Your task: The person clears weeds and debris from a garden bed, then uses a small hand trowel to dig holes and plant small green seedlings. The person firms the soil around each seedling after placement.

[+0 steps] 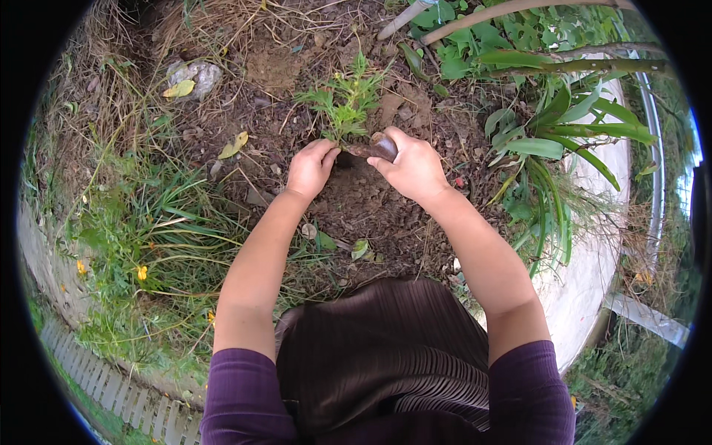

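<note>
A young leafy plant with feathery green leaves and small yellow buds stands in front of me over bare brown soil. My left hand pinches the base of its stem between thumb and fingertips. In my right hand is a soil-smeared, rounded object, possibly a small digging tool; the fingers hide much of it. Its narrow brown end points left, towards the stem. Just below my left fingertips lies a dark hollow in the soil. The plant's roots are not visible.
Grass with orange flowers grows at left. A grey stone bears a yellow leaf. Strap-leaved plants stand right, beside a pale concrete ledge. Wooden poles slant across the upper right. A white picket fence runs lower left.
</note>
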Demonstrator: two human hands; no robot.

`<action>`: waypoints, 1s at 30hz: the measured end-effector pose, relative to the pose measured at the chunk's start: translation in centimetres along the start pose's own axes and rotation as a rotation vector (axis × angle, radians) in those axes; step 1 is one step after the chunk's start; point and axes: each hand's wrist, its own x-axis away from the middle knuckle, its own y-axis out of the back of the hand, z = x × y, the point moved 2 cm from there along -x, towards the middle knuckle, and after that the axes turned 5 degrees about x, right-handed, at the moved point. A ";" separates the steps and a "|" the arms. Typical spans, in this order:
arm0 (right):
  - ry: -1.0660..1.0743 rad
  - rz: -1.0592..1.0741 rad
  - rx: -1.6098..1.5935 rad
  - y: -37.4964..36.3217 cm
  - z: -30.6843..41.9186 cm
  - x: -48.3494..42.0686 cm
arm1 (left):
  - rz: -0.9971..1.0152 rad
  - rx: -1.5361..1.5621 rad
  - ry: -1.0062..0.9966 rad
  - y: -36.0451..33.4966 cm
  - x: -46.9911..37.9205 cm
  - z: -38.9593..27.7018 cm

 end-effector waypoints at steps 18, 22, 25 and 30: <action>-0.020 -0.399 -0.338 3.3 -3.4 1.2 | 0.318 1.507 0.084 -6.0 3.4 16.8; -0.036 -0.258 -0.278 2.4 -2.1 2.8 | 0.239 0.658 0.018 -6.1 2.1 15.6; -0.004 -0.154 -0.124 2.2 -2.1 6.2 | 0.287 0.803 0.691 -4.7 0.3 7.1; -0.026 -0.532 -0.778 3.9 -1.3 6.2 | 0.277 0.306 0.433 -3.9 4.1 16.1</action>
